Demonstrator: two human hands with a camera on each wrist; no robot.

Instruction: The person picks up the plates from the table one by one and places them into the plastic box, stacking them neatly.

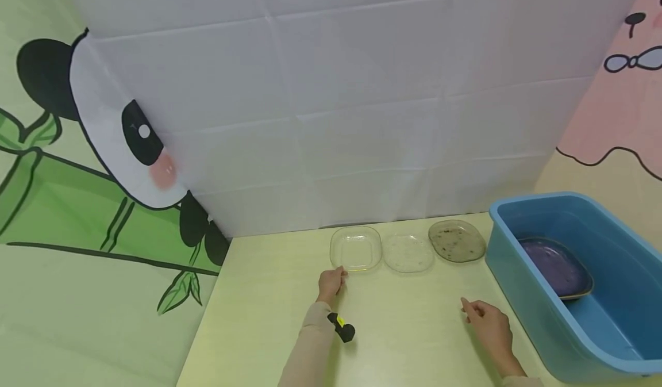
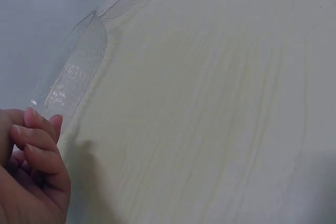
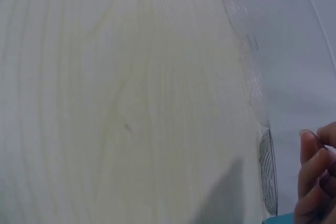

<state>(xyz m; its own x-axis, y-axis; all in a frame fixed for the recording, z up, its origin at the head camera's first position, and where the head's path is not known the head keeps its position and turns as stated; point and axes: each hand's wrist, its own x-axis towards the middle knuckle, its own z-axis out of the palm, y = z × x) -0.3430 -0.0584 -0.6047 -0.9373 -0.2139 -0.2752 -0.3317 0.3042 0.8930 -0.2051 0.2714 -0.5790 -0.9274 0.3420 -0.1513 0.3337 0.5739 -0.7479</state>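
A clear square plate with rounded corners [image 1: 355, 249] lies on the table near the back wall. My left hand [image 1: 331, 284] is at its front edge, fingers curled, and appears to pinch the rim. In the left wrist view the left hand [image 2: 35, 169] has its fingertips against the see-through rim. To the right lie a clear patterned plate [image 1: 408, 253] and a greyish smoky plate with dark spots [image 1: 457, 241]. Over the table, left of the blue tub, my right hand [image 1: 488, 326] hangs with loosely curled fingers and holds nothing.
A blue plastic tub [image 1: 538, 318] stands at the right, with a purple plate [image 1: 555, 266] leaning inside it. Behind the pale wood-grain table [image 1: 403, 329] hangs a white cloth [image 1: 351, 88]. A panda-print cloth [image 1: 114, 163] covers the left side.
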